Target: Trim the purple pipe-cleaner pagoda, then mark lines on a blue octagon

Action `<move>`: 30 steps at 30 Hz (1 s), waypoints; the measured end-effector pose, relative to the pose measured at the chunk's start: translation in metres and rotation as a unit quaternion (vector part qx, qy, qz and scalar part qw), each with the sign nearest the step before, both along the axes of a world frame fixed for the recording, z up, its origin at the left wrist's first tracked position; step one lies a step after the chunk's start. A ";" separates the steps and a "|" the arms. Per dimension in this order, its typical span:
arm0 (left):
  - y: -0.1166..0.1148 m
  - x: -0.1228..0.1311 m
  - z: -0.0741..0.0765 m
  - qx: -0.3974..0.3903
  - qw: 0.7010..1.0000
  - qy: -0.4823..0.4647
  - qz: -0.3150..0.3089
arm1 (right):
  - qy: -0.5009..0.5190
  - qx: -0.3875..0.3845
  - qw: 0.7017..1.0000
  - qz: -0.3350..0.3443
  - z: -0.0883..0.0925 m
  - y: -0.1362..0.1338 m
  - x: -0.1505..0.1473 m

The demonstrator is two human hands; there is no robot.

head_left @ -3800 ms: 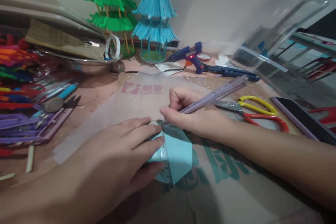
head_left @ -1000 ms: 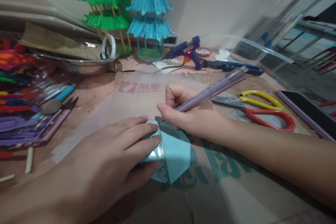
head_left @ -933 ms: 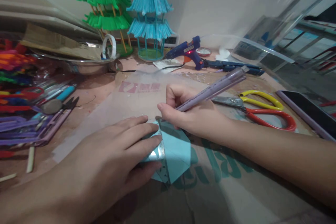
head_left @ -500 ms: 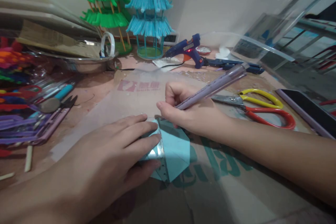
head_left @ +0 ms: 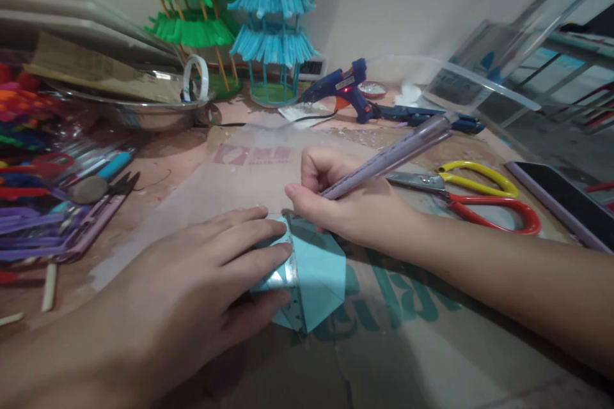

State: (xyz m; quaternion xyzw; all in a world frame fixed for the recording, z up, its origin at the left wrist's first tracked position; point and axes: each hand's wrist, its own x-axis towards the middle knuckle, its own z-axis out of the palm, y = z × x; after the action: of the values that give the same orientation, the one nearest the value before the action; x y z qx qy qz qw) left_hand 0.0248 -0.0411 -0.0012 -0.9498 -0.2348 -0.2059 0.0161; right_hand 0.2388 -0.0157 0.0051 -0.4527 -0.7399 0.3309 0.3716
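Note:
A light-blue, many-sided piece of paper [head_left: 322,278] lies on the cardboard in front of me. Across it runs a clear ruler [head_left: 294,300]. My left hand [head_left: 206,262] rests on the ruler with fingers stretched out, pressing it against the paper and hiding much of the left side. A purple pen [head_left: 388,158] is pinched in my right hand [head_left: 348,198]. It slants up to the right, and its tip is hidden behind my fingers near the ruler's far end.
Scissors [head_left: 451,188] with yellow and red handles and a phone [head_left: 566,204] lie right. Behind are a blue glue gun [head_left: 343,86], a blue tiered model [head_left: 273,45], a green one [head_left: 192,32] and a metal bowl [head_left: 158,116]. Pliers [head_left: 125,184] and craft pieces crowd the left.
Both hands keep their places on the ruler and pen. The view has shifted very slightly; nothing else visibly differs.

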 end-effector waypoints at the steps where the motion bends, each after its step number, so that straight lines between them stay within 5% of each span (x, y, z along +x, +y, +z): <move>1: 0.000 0.000 0.000 0.003 1.000 0.001 -0.001 | 0.000 0.001 1.000 0.000 0.000 0.000 0.000; 30: 0.002 0.000 0.000 0.019 1.000 0.001 -0.011 | 0.004 -0.037 0.999 0.022 0.001 -0.004 0.003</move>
State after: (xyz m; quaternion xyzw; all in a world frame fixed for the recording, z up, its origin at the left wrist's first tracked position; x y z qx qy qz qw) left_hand 0.0250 -0.0386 -0.0013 -0.9521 -0.2201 -0.2100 0.0318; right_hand 0.2415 -0.0201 0.0066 -0.4482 -0.7355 0.3678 0.3506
